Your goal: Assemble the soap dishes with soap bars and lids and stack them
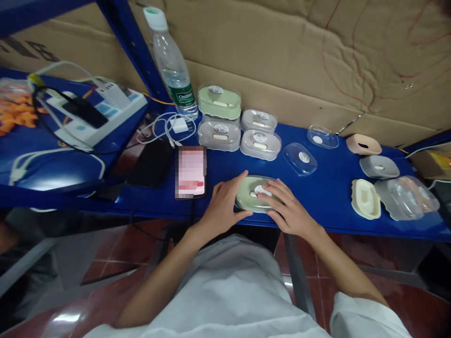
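A pale green soap box [244,193] under a clear lid lies near the front edge of the blue table. My left hand [221,204] holds its left end, thumb on the near side and fingers on the far side. Across the right part of the lid lie the fingers of my right hand [287,206], its thumb at the near right edge. They partly cover a round white label [261,189] on the lid. Just left of my left hand, a phone [190,171] with a blurred screen lies flat.
Behind stand stacked lidded boxes, a green one [220,102] on top, beside a water bottle [178,80]. Clear lids [299,159] and a grey box [378,166] lie to the right, with a cream tray [365,199]. Leftward are a power strip [102,117] and cables.
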The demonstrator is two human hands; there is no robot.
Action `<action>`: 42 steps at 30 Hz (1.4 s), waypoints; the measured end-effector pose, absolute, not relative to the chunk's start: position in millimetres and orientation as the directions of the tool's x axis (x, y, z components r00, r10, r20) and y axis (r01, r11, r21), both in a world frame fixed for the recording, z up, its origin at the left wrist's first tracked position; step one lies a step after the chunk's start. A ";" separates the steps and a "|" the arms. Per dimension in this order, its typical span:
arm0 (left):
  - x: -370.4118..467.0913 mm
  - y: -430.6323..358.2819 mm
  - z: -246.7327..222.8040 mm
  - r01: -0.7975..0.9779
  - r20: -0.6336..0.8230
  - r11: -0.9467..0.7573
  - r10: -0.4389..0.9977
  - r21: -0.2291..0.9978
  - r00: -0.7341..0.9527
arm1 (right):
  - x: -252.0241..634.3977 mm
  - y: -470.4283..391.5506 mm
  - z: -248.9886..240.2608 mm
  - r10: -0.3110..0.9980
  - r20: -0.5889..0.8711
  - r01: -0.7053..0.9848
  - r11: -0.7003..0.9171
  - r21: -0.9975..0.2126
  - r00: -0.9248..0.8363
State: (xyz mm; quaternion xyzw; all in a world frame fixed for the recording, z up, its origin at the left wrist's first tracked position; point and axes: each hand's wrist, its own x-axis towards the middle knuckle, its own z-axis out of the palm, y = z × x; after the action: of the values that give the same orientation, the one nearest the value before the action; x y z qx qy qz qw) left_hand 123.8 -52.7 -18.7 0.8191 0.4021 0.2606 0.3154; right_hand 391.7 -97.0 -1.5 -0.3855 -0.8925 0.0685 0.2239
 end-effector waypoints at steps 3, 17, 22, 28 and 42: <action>124.4 -53.2 -18.2 0.492 0.176 -0.488 0.816 0.721 0.550 | 393.1 -99.6 2.0 0.739 0.307 0.685 0.672 -0.280 -0.600; 127.1 -57.0 -14.7 0.506 0.197 -0.501 0.820 0.702 0.538 | 393.3 -110.5 -4.5 0.755 0.314 0.731 0.647 -0.217 -0.575; 126.2 -59.0 -14.9 0.447 0.230 -0.479 0.833 0.755 0.504 | 395.2 -109.0 -5.8 0.740 0.376 0.724 0.656 -0.214 -0.558; 125.4 -63.1 -17.5 0.316 0.309 -0.444 0.865 0.838 0.395 | 416.2 -65.3 26.4 0.695 0.468 0.736 0.665 -0.129 -0.546; 126.6 -68.2 -20.0 0.487 0.321 -0.516 0.844 0.705 0.429 | 433.0 138.4 55.2 0.831 0.361 0.875 0.479 -0.075 -0.424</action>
State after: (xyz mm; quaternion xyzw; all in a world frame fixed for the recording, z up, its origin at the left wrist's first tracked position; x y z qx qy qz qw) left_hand 126.6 -68.2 -20.0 0.8027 0.4145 0.3370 0.2652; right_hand 433.0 138.4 55.2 -0.5066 -0.8415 -0.0621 0.1770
